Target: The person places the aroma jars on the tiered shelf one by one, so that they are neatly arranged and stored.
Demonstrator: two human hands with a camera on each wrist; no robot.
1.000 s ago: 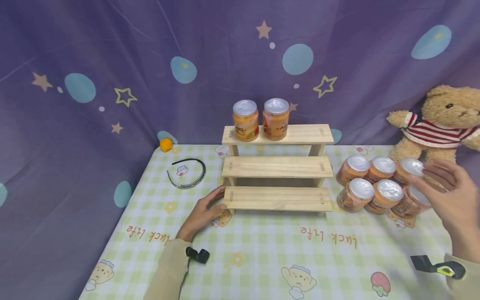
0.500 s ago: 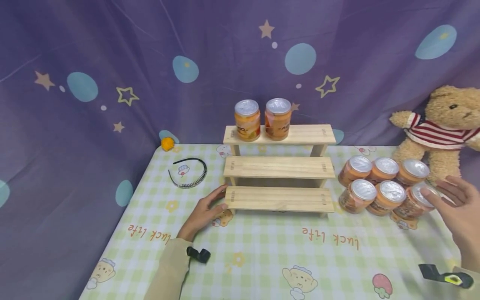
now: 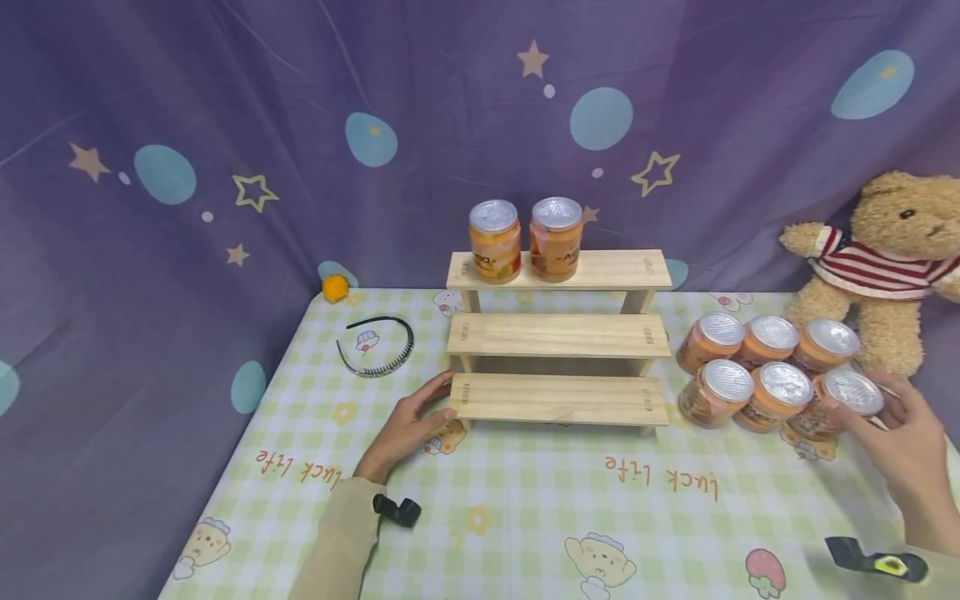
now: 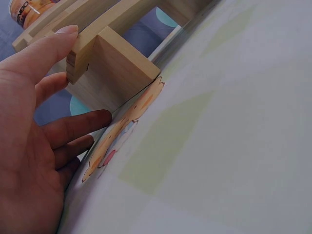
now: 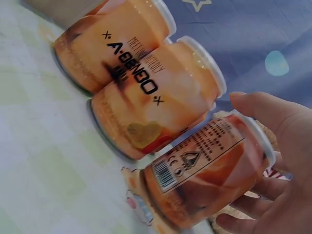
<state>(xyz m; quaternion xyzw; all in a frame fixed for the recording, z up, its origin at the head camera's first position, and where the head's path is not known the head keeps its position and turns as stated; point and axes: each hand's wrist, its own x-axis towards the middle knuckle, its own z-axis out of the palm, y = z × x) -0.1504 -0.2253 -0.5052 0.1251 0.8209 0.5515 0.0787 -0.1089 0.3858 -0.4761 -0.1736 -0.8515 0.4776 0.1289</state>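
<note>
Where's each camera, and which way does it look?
Head: on the person's head, looking forward and down at the wooden rack and cans; left hand, right hand and sleeves show.
Left wrist: on that wrist, facing the rack; the left hand shows.
Right wrist: on that wrist, facing the cans; the right hand shows.
Shared: head and left wrist both show the left hand at the rack.

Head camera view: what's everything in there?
Rack: one, pale wood, centre.
Cans: eight, orange, silver-lidded; two on top tier, six at right.
Teddy bear: one, tan, far right.
Headband: one, black, left of rack.
Small object: one, orange-yellow, back left.
Tablecloth: one, green-checked, underneath.
Curtain: one, purple, behind.
Wrist devices: two, black, at wrists.
Sleeves: two, beige, lower edge.
Left hand: one, at lowest tier.
Right hand: one, at front right can.
</note>
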